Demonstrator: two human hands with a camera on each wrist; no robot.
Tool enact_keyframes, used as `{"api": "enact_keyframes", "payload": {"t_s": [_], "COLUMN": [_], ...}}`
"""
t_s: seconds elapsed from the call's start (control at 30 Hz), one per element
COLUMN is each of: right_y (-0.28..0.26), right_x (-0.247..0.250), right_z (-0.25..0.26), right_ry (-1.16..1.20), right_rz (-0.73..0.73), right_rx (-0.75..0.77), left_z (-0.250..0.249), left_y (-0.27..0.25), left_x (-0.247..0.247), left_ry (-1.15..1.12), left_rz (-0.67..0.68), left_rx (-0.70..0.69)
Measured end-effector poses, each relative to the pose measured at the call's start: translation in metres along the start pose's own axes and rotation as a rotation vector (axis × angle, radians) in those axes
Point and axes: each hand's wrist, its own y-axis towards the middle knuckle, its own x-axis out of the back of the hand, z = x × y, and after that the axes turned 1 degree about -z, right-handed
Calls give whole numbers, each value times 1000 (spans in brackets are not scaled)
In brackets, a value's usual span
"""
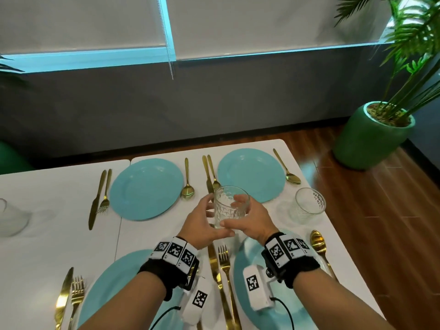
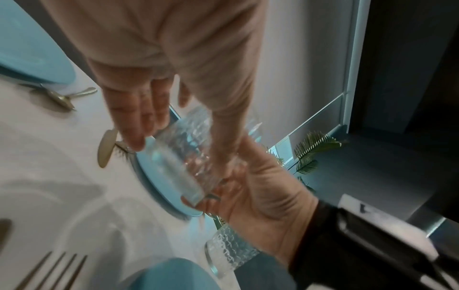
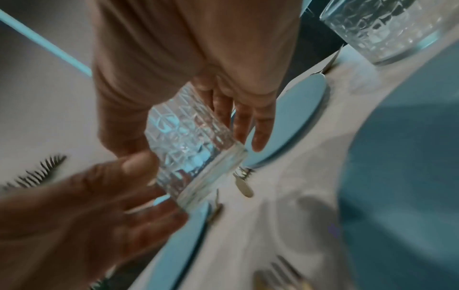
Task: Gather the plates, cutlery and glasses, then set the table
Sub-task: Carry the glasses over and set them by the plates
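A clear patterned glass [image 1: 229, 198] is held above the middle of the white table [image 1: 59, 194], between both hands. My left hand [image 1: 215, 219] grips it from the left, thumb under its base. From the right, my right hand [image 1: 240, 214] grips it with the thumb in front and the fingers behind. In the left wrist view the glass [image 2: 181, 151] sits between my left fingers [image 2: 139, 117] and thumb. The right wrist view shows the glass [image 3: 191, 147] tilted between both hands. Turquoise plates [image 1: 146, 189] [image 1: 251, 175] lie beyond, with gold cutlery [image 1: 187, 179] beside them.
A second glass [image 1: 307, 206] stands near the table's right edge. Another glass [image 1: 12, 217] is at the far left. Two more plates [image 1: 114, 282] [image 1: 242, 265] with a knife and fork [image 1: 223, 270] lie under my wrists. A green plant pot [image 1: 371, 136] stands on the floor.
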Motion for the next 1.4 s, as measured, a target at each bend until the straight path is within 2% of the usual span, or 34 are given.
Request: {"api": "enact_keyframes", "payload": {"t_s": [0.13,0.33,0.63,0.93,1.07,1.17,1.23,1.3,1.4], "right_y": [8,11,18,12,-4,-18,-26,-27,-28], "right_x": [-11,-21,-26,-25,-15,-20,-41,-78,-155], "right_z": [-18,-35,-41,-34,-4,45,86,122,160], "right_ry": [-194,-117,-211,-323,-409,-616,-640,-584,-368], "right_rz": [-80,-178,-210,-117,-117,-181,-167,-76,160], "right_rx": [-49,-88,-93,-169,-217,-73,47,109,76], "left_z": [12,31,43,45,51,62,73,89,121], "left_y": [0,-3,-12,-16,-20,-28,-35,-45,-63], "left_x": [14,44,61,68,82,106,131,163,219], "left_ry": [112,52,23,14,-5,-31,-49,-59,-37], "left_rz": [-74,-214,-232,-234,-274,-349,-422,-493,-569], "left_rx": [93,150,187,176,155,155,175,208,275]}}
